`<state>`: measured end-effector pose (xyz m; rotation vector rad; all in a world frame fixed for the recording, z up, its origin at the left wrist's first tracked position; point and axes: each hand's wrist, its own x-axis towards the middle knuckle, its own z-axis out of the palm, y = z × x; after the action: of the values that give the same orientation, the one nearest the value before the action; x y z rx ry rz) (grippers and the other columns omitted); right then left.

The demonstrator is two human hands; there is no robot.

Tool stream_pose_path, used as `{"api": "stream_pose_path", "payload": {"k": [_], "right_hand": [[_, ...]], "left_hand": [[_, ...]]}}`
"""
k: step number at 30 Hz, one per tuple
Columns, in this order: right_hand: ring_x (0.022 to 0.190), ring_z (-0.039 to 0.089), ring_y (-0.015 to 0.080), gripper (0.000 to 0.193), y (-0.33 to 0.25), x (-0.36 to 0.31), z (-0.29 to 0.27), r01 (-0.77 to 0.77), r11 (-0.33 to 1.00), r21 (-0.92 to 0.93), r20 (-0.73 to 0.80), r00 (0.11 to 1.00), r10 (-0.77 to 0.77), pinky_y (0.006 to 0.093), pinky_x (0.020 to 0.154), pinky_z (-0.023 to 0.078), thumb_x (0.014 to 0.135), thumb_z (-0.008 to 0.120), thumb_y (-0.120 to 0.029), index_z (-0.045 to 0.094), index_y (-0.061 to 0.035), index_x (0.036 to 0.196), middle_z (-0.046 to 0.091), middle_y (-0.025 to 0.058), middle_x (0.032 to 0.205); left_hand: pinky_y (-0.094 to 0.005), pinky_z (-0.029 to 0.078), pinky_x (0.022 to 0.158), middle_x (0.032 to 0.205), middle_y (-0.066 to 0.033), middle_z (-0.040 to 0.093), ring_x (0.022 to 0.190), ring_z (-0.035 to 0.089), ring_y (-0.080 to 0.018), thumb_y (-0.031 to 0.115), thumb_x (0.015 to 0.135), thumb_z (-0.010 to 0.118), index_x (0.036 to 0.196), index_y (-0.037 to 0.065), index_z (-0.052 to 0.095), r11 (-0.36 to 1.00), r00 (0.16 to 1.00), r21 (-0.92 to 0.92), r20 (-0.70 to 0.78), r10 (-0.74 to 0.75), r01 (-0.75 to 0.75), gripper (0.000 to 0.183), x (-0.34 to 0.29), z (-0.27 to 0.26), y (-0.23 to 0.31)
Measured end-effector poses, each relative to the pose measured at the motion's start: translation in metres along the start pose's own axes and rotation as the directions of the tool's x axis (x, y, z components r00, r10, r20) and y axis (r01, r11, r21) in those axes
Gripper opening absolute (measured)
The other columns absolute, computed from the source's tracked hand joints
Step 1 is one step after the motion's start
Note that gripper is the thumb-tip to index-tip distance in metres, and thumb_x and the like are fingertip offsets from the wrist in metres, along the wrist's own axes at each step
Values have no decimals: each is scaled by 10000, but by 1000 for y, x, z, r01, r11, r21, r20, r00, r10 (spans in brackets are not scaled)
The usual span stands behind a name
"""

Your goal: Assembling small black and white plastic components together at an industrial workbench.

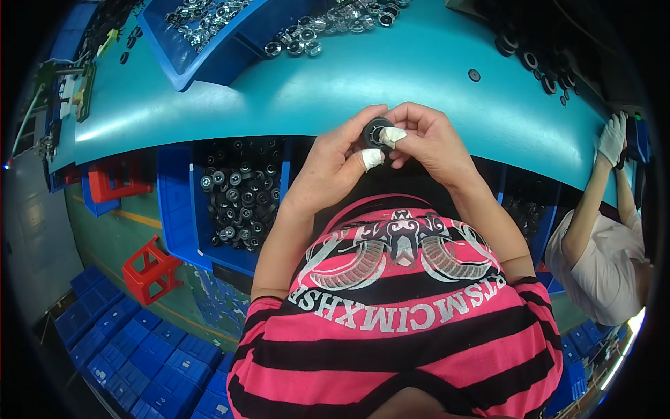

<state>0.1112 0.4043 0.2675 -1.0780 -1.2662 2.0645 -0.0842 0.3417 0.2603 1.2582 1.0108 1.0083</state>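
Note:
Both hands meet in front of my chest at the table's near edge, around a small round black part [374, 133] with a ring-shaped opening. My left hand [339, 164] grips it from the left, its thumb wrapped in white tape. From the right, my right hand [429, 140] has its fingers closed about the same part, with a white-taped thumb pressed over its face. The thumb and fingers hide much of the part. Beyond the hands, shiny clear and black round parts [307, 38] lie loose on the turquoise table [419, 56].
A blue bin [185, 73] of clear parts stands on the table at the far left. Below the edge, another blue bin [183, 202] holds black wheel-like parts. Black rings [530, 59] lie at right, near a gloved co-worker [600, 237]. Red stools [150, 269] stand at left.

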Motion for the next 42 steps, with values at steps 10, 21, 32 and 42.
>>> {"api": "stream_pose_path", "payload": {"k": [10,21,32,42], "right_hand": [[745,679,101,179,18,5,6,164,985,60,-135,979,-155,234,651,581,909,728,-93,611,15,991,682,77,870],[818,678,106,162,31,5,14,252,959,128,-220,950,-220,256,705,590,926,702,-74,597,11,1016,679,79,921],[784,662,105,218,14,1,4,88,996,36,-75,994,-85,245,679,577,903,690,-72,628,25,1088,684,89,962],[726,677,114,190,29,3,6,88,994,70,-125,989,-79,238,641,577,870,728,-62,624,34,997,691,93,861]], "left_hand": [[-270,517,818,1070,-96,671,908,634,-125,-60,903,576,1459,3,464,980,993,199,-117,4,20,571,5,13,-3],[-253,514,782,1084,-104,670,882,615,-108,-73,890,592,1430,15,491,921,982,390,-165,91,-20,556,5,17,3],[-287,513,767,1102,-98,647,884,615,-133,-25,867,636,1404,52,542,960,991,272,-93,92,-64,550,0,-4,1],[-249,501,718,1096,-79,668,800,590,-91,-48,852,658,1411,42,551,939,975,343,-202,88,-14,576,-4,19,-11]]}}
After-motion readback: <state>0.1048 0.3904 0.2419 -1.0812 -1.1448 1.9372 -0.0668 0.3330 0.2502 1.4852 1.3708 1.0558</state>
